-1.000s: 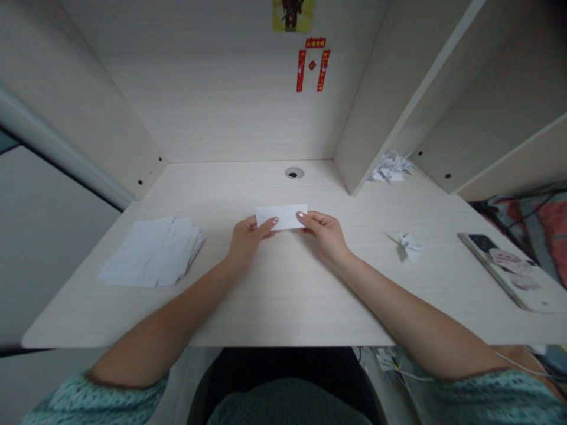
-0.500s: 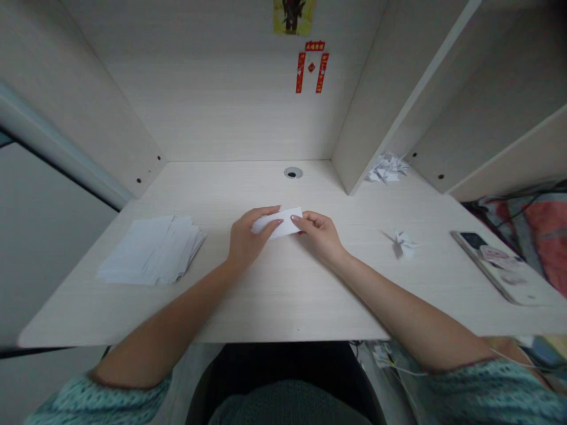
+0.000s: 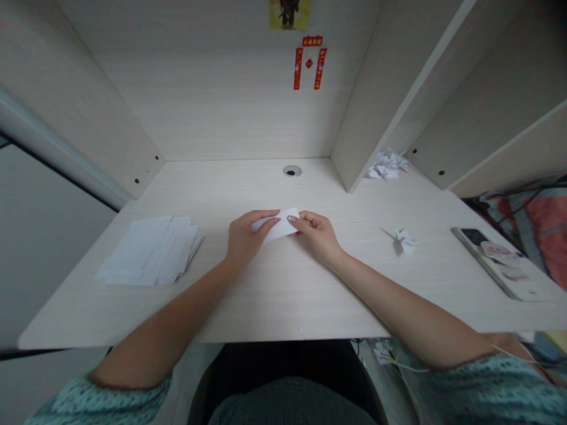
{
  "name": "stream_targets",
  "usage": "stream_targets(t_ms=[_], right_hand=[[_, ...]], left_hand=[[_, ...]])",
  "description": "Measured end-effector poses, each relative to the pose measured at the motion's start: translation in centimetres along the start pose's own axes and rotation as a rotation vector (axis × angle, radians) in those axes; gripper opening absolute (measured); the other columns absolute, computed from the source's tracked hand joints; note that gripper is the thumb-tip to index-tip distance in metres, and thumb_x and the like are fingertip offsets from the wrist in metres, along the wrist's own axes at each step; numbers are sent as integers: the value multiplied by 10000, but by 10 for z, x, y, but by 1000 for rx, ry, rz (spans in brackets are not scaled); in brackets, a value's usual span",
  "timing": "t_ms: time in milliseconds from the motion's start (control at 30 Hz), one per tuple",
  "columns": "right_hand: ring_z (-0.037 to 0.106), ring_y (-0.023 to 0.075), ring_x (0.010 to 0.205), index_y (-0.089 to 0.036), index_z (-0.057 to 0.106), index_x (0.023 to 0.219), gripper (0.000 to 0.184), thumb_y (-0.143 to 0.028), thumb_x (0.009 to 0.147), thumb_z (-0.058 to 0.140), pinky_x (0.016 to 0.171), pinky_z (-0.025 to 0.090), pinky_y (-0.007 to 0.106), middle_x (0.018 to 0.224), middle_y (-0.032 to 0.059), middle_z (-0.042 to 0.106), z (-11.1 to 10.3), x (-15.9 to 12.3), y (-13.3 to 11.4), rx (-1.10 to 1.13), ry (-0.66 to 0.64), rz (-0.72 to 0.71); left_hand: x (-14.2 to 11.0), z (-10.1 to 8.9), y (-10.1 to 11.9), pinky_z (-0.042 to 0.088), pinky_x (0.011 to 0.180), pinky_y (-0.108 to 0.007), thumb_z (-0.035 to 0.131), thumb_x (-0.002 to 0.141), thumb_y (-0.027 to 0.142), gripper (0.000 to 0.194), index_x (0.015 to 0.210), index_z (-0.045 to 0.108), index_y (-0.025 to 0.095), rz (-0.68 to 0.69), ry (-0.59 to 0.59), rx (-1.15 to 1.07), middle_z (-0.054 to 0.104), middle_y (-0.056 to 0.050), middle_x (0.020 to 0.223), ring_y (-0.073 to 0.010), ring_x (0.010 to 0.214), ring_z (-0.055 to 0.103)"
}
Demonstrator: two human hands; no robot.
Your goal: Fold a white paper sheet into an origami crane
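Between my two hands is a small folded piece of white paper point(image 3: 283, 225), held just over the middle of the desk. My left hand point(image 3: 248, 236) grips its left end, thumb in front and fingers along the top edge. My right hand point(image 3: 319, 235) pinches the right end between thumb and curled fingers. The fingers partly cover the paper, so its back side is hidden. To the left lies a stack of white paper sheets point(image 3: 148, 251), slightly fanned. On the right a small folded paper crane point(image 3: 404, 239) rests on the desk.
A pile of folded white paper pieces point(image 3: 386, 165) sits behind the upright divider point(image 3: 367, 118). A phone point(image 3: 500, 262) lies at the right of the desk point(image 3: 274, 301). A round cable hole point(image 3: 292, 171) is near the back panel. Red cloth point(image 3: 547, 224) is at far right.
My right thumb has shifted slightly left along the paper. Both hands keep their hold, and the view has tilted a little.
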State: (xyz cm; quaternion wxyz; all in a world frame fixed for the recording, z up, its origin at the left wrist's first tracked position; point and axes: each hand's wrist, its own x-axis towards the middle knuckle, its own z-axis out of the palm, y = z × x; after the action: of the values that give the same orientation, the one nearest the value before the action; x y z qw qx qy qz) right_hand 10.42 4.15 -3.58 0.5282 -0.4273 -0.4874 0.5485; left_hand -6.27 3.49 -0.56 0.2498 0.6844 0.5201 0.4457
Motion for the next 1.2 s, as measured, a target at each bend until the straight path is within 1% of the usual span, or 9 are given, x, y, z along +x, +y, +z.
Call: stream_targets(t_ms=[233, 467, 567, 633, 700, 833, 967, 1033, 1200], right_hand=[[475, 117, 534, -173, 642, 674, 333, -505, 705, 662, 527, 344, 244, 593, -4, 586, 0, -1, 1, 0, 37, -18], [470, 113, 534, -175, 639, 679, 314, -486, 718, 654, 517, 332, 243, 598, -7, 579, 1, -2, 0, -64, 54, -82], [478, 116, 534, -186, 658, 859, 331, -480, 706, 666, 521, 341, 242, 599, -16, 586, 2, -2, -1, -64, 62, -91], [459, 108, 506, -203, 623, 1021, 412, -466, 708, 670, 514, 333, 237, 566, -38, 566, 2, -1, -2, -71, 69, -101], [442, 103, 481, -217, 592, 1078, 443, -461, 715, 664, 503, 323, 233, 537, -53, 551, 2, -2, -2, -87, 76, -107], [485, 113, 493, -227, 560, 1059, 432, -454, 708, 672, 513, 345, 234, 559, -45, 595, 3, -2, -1, -85, 105, -139], [540, 130, 528, -217, 546, 997, 415, -469, 695, 678, 523, 372, 235, 610, -19, 645, 4, -2, -1, -86, 141, -138], [559, 137, 544, -210, 547, 964, 395, -464, 693, 683, 527, 383, 237, 630, -6, 659, 4, -2, 0, -82, 152, -127], [544, 124, 522, -199, 569, 879, 312, -423, 701, 692, 527, 381, 236, 598, -15, 648, 3, 0, 1, -36, 147, -133]], left_hand=[[0, 2, -1, 458, 890, -295, 617, 776, 354, 211, 936, 715, 258, -10, -10, -7, 717, -8, 973, -179, 933, 642], [0, 3, 0, 477, 800, -264, 623, 765, 356, 178, 856, 725, 242, -40, -22, -96, 727, -12, 900, -170, 852, 652], [1, 3, 0, 475, 799, -269, 627, 759, 357, 179, 840, 728, 232, -62, -33, -116, 729, -17, 885, -173, 836, 654], [1, 2, -2, 470, 813, -275, 627, 759, 359, 180, 838, 728, 234, -69, -38, -108, 729, -16, 889, -176, 843, 654], [2, 3, -4, 466, 821, -275, 624, 762, 361, 177, 840, 726, 240, -62, -33, -98, 728, -12, 892, -176, 852, 653], [2, 3, -7, 464, 787, -265, 616, 770, 369, 185, 852, 716, 236, -37, -48, -91, 722, -14, 905, -171, 840, 650], [2, 4, -7, 461, 691, -256, 618, 762, 392, 207, 841, 708, 222, -69, -74, -88, 721, -22, 866, -164, 759, 641], [1, 4, -6, 460, 677, -252, 615, 762, 403, 222, 844, 703, 217, -77, -81, -114, 720, -25, 857, -163, 754, 637], [1, 6, -6, 460, 664, -247, 616, 760, 403, 245, 853, 701, 192, -101, -87, -186, 718, -40, 857, -162, 749, 633]])
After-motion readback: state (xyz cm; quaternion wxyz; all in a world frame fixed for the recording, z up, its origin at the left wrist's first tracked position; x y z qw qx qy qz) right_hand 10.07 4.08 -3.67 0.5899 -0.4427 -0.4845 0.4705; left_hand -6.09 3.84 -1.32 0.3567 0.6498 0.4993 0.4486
